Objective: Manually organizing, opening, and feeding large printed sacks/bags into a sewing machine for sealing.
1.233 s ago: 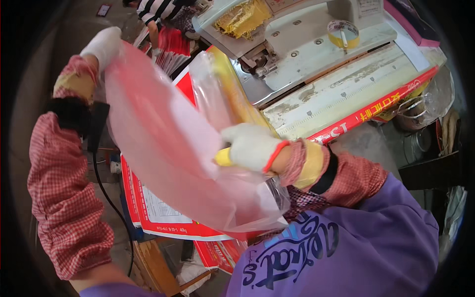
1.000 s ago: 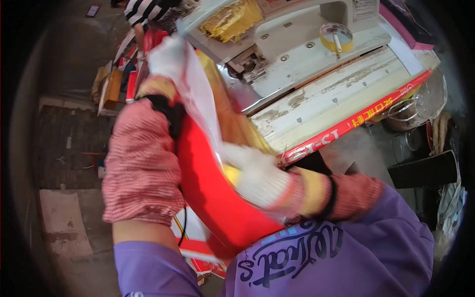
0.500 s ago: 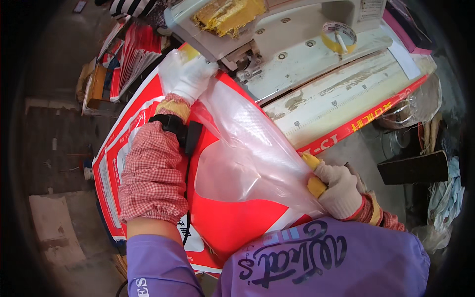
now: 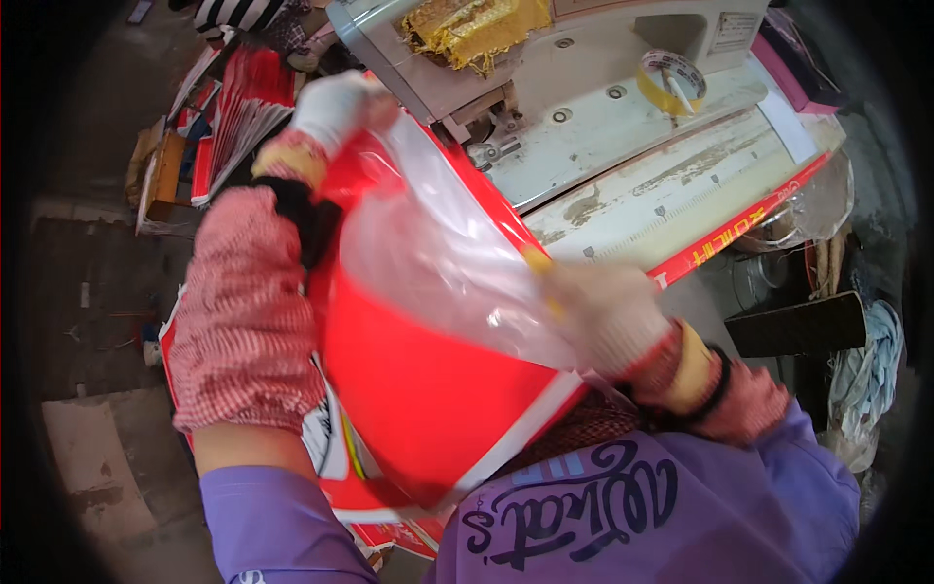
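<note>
My white-gloved left hand [image 4: 333, 109] and white-gloved right hand [image 4: 608, 313] are blurred at opposite ends of a clear plastic sheet [image 4: 443, 263]; I cannot tell how open either is or whether it grips. A glossy red-and-white sack [image 4: 418, 399] spreads between them, toward me.

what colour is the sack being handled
The sack is mostly red, white-edged; best seen in the head view.

Grey machine [image 4: 632, 73]: top cut off by upper edge; label [image 4: 733, 31] on it too sm. to read. L hand [image 4: 336, 105], left of machine, & R hand [image 4: 608, 311], below it, both blurred; finger grip unclear. Co-worker [image 4: 238, 14], far L of it, mostly cut off. Red bag [image 4: 418, 409], below-L, part hidden behind L sleeve [image 4: 243, 311].
</note>
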A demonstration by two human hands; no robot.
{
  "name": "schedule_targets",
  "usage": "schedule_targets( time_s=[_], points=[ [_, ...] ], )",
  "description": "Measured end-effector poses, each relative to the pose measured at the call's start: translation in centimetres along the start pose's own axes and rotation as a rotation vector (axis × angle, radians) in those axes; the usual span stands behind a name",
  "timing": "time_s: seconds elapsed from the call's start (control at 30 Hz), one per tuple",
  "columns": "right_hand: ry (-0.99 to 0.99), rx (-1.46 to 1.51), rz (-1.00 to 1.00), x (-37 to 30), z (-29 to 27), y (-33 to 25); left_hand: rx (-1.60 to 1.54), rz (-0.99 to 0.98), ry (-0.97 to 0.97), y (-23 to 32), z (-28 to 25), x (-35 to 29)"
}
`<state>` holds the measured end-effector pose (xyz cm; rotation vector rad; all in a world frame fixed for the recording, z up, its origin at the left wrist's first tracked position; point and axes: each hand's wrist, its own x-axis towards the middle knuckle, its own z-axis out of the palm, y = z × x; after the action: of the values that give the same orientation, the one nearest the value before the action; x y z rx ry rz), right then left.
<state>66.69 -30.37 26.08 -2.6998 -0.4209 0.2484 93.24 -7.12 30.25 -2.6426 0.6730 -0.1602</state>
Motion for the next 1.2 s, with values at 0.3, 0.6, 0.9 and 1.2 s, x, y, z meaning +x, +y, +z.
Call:
schedule_targets(
  time_s=[0.3, 0.6, 0.9, 1.2],
  points=[
    [0.177, -0.006, -0.208, 12.1, -0.7, -1.3, 0.307, 0.161, 0.178, -4.4, -10.0, -0.6],
    [0.029, -0.051, -0.609, 17.4, -1.6, 4.3, -0.215, 0.682, -0.303, 16.4, -20.5, -11.3],
    [-0.042, -0.196, -0.578, 16.7, -1.1, 2.0, -0.518, 0.432, -1.277, 12.5, -22.6, -11.9],
    [-0.08, -0.107, -0.293, 16.5, 0.5, 1.4, -0.629, -0.083, -0.838, 12.2, -26.3, -20.1]
  ],
)
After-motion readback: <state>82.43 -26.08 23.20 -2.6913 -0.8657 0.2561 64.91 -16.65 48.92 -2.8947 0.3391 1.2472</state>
